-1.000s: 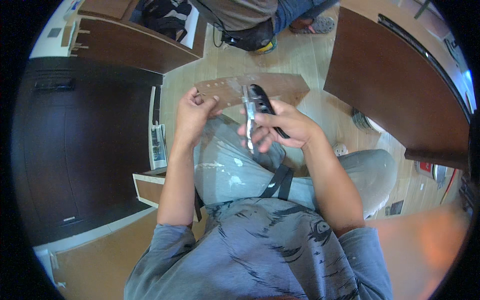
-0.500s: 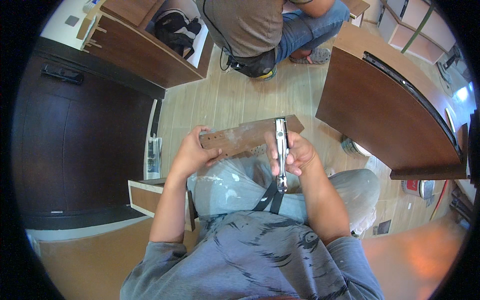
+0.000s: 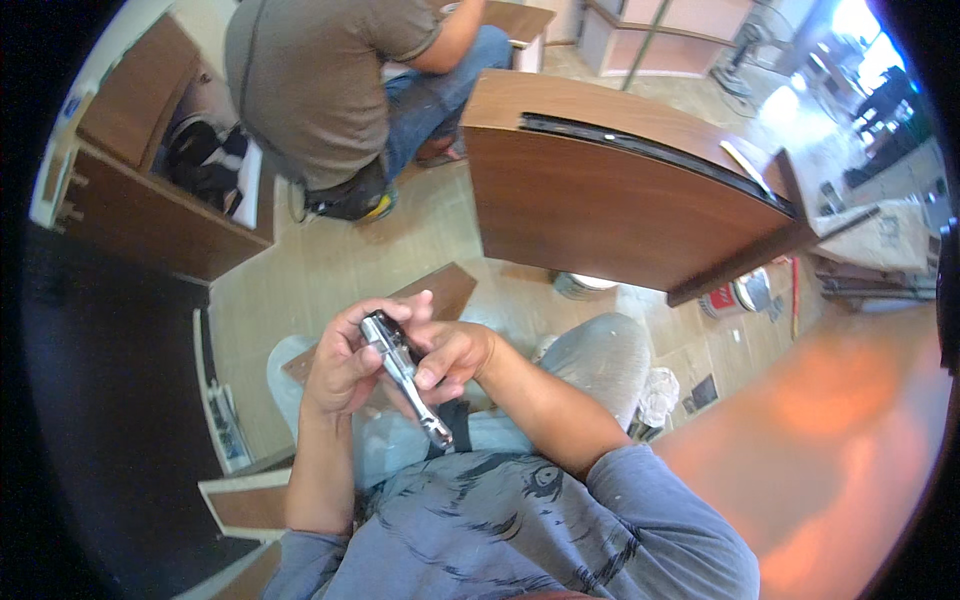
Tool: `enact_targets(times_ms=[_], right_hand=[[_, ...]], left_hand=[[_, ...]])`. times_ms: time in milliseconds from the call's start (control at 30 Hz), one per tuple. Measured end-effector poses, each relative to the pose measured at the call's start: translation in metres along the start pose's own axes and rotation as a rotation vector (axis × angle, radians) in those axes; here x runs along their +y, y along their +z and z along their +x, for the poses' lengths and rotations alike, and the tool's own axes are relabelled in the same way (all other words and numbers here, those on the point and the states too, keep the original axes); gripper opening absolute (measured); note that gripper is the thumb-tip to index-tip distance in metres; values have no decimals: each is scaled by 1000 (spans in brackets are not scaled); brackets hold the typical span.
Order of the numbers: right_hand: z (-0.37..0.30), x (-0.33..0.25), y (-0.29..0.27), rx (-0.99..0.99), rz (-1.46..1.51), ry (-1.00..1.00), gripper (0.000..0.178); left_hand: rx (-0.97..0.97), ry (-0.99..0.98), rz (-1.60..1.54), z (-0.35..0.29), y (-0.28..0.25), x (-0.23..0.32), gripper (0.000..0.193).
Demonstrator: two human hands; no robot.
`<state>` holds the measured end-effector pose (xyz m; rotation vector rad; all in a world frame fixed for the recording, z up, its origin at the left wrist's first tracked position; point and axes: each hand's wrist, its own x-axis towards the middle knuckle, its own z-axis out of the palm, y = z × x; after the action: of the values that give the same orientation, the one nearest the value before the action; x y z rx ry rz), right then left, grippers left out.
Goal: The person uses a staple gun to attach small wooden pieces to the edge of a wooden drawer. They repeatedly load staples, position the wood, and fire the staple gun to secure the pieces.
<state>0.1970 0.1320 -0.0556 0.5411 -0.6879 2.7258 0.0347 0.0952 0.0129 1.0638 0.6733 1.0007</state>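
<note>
Plainly, the left hand (image 3: 340, 365) and right hand (image 3: 458, 352) grip a slender, shiny silver-and-black tool (image 3: 401, 372).

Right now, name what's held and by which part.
A silver-and-black hand tool: left hand at its far end, right hand at its middle.

One metal tool (image 3: 402, 372), one black rail (image 3: 655, 152)

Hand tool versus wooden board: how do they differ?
The hand tool is shiny silver and black; the wooden board is brown. The tool slants down to the right; the board slants up to the right. The tool is between left hand and right hand; the board is partly hidden behind them. Both are elongated.
</note>
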Motion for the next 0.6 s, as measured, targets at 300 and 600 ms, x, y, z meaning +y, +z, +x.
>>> enact_targets(times_ms=[300, 600], right_hand=[[-161, -145, 216, 1419, -2080, -13, 22], [-280, -264, 216, 2050, -2126, 648, 30]], left_hand=[[-67, 20, -698, 14, 4, -44, 50], [7, -340, -675, -9, 39, -66, 57]])
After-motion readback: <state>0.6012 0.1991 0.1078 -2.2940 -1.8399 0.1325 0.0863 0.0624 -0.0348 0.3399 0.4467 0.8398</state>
